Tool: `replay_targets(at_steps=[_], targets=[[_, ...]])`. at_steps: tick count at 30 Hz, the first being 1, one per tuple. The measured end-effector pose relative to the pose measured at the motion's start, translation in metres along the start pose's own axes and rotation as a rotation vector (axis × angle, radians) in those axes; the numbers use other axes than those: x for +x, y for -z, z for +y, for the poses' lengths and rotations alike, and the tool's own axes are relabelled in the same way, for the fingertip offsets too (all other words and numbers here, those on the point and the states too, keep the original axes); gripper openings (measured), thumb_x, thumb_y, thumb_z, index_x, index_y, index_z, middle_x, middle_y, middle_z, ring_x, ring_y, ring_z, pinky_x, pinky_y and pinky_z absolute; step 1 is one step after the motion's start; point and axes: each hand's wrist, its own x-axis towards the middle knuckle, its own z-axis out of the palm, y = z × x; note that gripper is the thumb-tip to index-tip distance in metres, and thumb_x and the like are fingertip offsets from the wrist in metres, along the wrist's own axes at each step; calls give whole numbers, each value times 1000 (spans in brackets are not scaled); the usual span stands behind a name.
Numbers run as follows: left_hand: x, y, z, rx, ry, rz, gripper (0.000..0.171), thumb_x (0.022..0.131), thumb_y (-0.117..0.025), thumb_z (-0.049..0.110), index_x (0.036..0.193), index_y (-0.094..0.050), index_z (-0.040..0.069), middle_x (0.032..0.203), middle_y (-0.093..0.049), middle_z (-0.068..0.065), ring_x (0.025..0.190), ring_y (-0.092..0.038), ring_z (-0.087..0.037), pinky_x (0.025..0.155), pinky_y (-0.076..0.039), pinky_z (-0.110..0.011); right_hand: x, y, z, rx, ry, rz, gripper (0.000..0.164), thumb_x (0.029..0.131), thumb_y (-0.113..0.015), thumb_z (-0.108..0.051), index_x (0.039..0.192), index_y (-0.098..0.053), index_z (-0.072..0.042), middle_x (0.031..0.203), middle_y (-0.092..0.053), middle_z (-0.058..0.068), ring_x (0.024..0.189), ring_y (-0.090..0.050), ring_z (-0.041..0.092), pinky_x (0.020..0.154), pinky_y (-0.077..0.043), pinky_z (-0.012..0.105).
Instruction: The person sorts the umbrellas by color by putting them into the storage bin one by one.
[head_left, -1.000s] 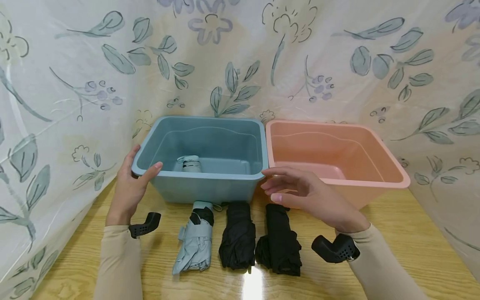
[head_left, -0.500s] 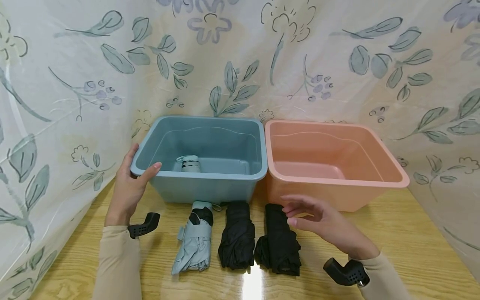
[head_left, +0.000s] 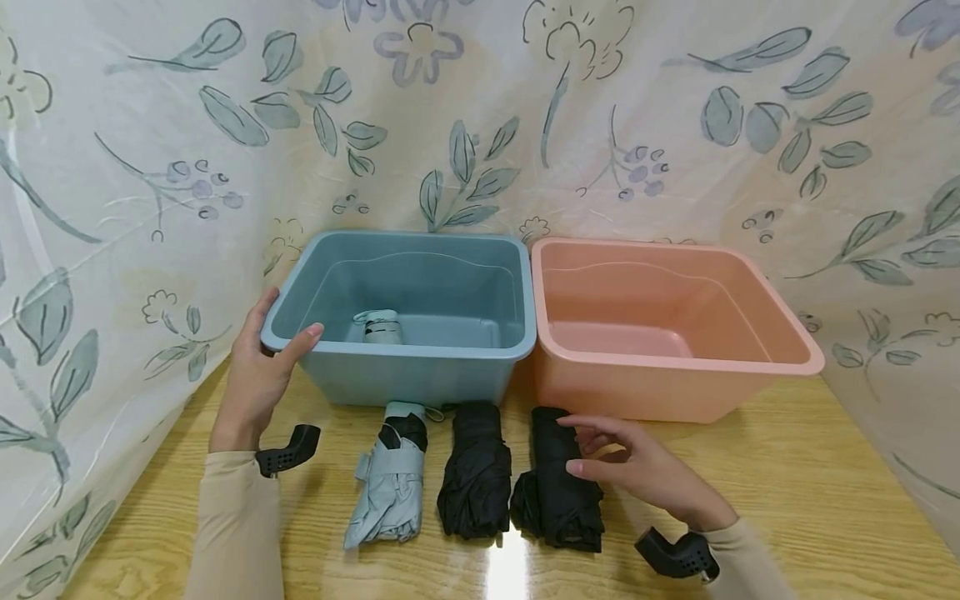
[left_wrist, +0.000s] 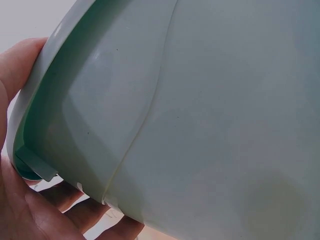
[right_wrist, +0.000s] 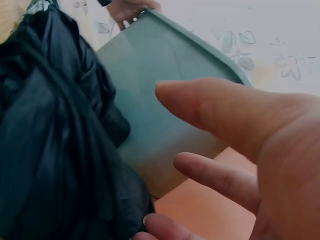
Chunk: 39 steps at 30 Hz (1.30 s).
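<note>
My left hand (head_left: pixel 258 367) grips the front left corner of a blue plastic bin (head_left: pixel 412 375), thumb on the rim and fingers along the outer side. In the left wrist view, the bin's wall (left_wrist: pixel 200 100) fills most of the picture. My right hand (head_left: pixel 637 467) hovers at the right black folded umbrella (head_left: pixel 558 500), fingers loosely bent and thumb apart, holding nothing. Left of it lie another black folded umbrella (head_left: pixel 474 483) and a light grey-blue one (head_left: pixel 393 492). Inside the blue bin, the pale end of a further object (head_left: pixel 383 327) shows; the front wall hides the rest.
A pink bin (head_left: pixel 675 387) stands right beside the blue one, its visible inside bare. Both are on a wood-grain table (head_left: pixel 825 500). Flowered sheeting (head_left: pixel 480 108) rises behind and at both sides.
My right hand has moved from between the two bins' front rims down toward me, to the right black umbrella. The left hand has stayed on the blue bin's corner.
</note>
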Motion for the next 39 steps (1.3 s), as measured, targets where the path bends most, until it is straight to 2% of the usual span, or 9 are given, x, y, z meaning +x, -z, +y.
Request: replay_targets(at_steps=[7,10,15,17,21,25,28,33,39], targets=[[0,0,0,-7,3,0,88,98,-69,27,164,-11,22,163,-19,-18,144,-25,-41,114,-24,-62,3,-7,5,-32,-15,7,52,92,-77,-33,140,-61,-24,117,-52,14,101,-52,30,82,-50,39],[0,0,0,-4,11,0,89,98,-69,27,165,-10,23,164,-18,-17,144,-25,-40,115,-24,-61,5,-10,7,-53,-8,6,54,90,-79,-34,140,-61,-24,119,-50,13,99,-52,28,81,-48,39],[0,1,1,5,19,3,90,98,-69,27,165,-9,24,164,-18,-16,145,-25,-39,114,-25,-60,7,-15,8,-39,8,-8,56,89,-80,-30,140,-61,-18,102,-40,13,85,-41,24,69,-37,31],[0,1,1,6,19,3,90,98,-69,26,165,-9,24,164,-18,-15,145,-26,-39,114,-25,-60,7,-17,6,-36,-9,-5,57,89,-80,-29,141,-60,-18,97,-35,13,83,-37,24,66,-34,32],[0,1,1,4,19,0,90,98,-69,26,165,-9,24,164,-18,-16,145,-25,-39,114,-25,-59,7,-22,4,-56,-59,-11,59,91,-78,-32,145,-56,-21,98,-37,12,87,-37,26,69,-35,36],[0,1,1,0,19,-4,89,98,-68,26,165,-9,24,164,-18,-16,144,-25,-38,115,-25,-58,6,-26,3,-63,-77,-27,61,94,-74,-38,149,-51,-27,131,-48,19,117,-49,37,90,-46,50],[0,0,1,-4,18,-7,89,98,-69,27,165,-10,24,164,-17,-17,144,-25,-38,114,-25,-58,4,-30,3,-64,-83,-28,63,95,-72,-42,151,-48,-30,154,-35,24,137,-40,45,104,-38,61],[0,0,0,-1,14,-7,89,98,-69,28,165,-10,24,164,-17,-18,144,-25,-38,114,-25,-58,3,-35,-1,-126,-44,-28,66,95,-70,-45,154,-44,-27,153,-39,26,134,-41,52,101,-38,67],[0,1,-1,-4,13,-7,89,98,-69,28,165,-10,24,164,-17,-17,144,-24,-38,114,-25,-58,4,-40,-1,-166,-31,-23,71,95,-69,-49,155,-41,-25,153,-41,24,136,-40,52,99,-37,70]])
